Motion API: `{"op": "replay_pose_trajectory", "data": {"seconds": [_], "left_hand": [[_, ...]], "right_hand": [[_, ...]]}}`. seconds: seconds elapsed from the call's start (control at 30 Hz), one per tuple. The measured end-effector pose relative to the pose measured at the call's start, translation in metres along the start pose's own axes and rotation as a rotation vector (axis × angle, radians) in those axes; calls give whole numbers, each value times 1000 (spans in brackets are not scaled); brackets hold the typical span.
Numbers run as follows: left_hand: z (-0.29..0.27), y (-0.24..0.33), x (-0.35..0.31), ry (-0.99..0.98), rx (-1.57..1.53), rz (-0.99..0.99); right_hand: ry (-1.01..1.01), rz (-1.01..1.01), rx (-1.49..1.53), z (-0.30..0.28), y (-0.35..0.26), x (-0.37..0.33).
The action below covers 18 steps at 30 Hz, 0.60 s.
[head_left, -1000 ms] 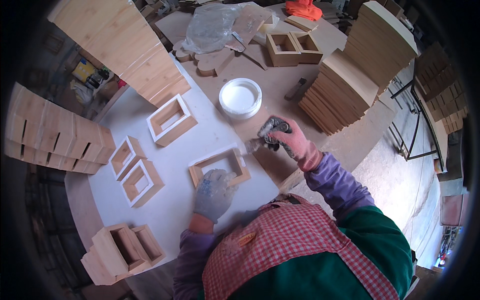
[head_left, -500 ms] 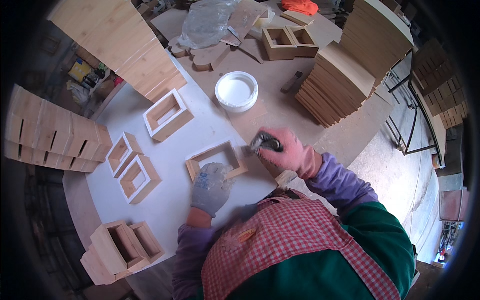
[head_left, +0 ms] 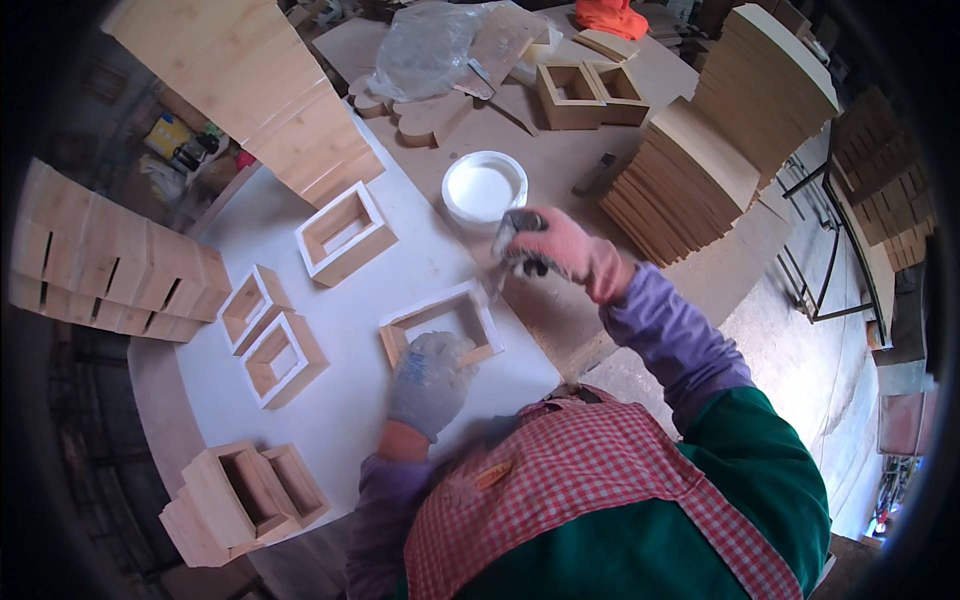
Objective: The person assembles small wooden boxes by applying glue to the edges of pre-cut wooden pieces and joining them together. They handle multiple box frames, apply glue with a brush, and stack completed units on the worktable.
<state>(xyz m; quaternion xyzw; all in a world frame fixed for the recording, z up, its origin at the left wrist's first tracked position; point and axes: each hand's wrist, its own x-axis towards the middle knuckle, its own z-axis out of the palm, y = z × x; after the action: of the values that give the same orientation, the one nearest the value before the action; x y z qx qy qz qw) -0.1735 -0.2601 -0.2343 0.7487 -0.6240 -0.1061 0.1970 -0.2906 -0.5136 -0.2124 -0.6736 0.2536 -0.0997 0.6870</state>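
A rectangular wooden frame lies on the white board, with white paste along its far and right rims. My left hand, in a greyish glove, grips its near edge. Just beyond its right corner my right hand, in a pink glove with dark, soiled fingers, is closed round a small brush, whose pale tip is blurred and points down at the frame's right rim. A round white tub of white paste stands on the brown table beyond my right hand.
Three white-rimmed wooden boxes lie left of the frame. Tall stacks of wooden boxes border the left side, with more boxes at the near left. Curved wooden boards are piled at the right. Plastic sheeting lies at the back.
My right hand has moved away from me, towards the tub. White now shows along the frame's right rim, bare wood before. My left hand stays on the frame.
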Motion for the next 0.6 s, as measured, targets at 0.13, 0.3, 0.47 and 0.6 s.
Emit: {"op": "replay_pose_trajectory", "data": {"seconds": [0.13,0.3,0.47,0.6], "left_hand": [[-17,11,-5,-30,121,-71],[-18,17,2,-210,152,-321],[-7,14,10,62,-212,-460],[-23,6,-15,125,-25,-118]], "right_hand": [[211,-92,22,-12,-3,40],[254,-114,44,-40,-11,51],[211,-71,-337,-41,-14,58],[205,-70,-533,-51,-27,60]]}}
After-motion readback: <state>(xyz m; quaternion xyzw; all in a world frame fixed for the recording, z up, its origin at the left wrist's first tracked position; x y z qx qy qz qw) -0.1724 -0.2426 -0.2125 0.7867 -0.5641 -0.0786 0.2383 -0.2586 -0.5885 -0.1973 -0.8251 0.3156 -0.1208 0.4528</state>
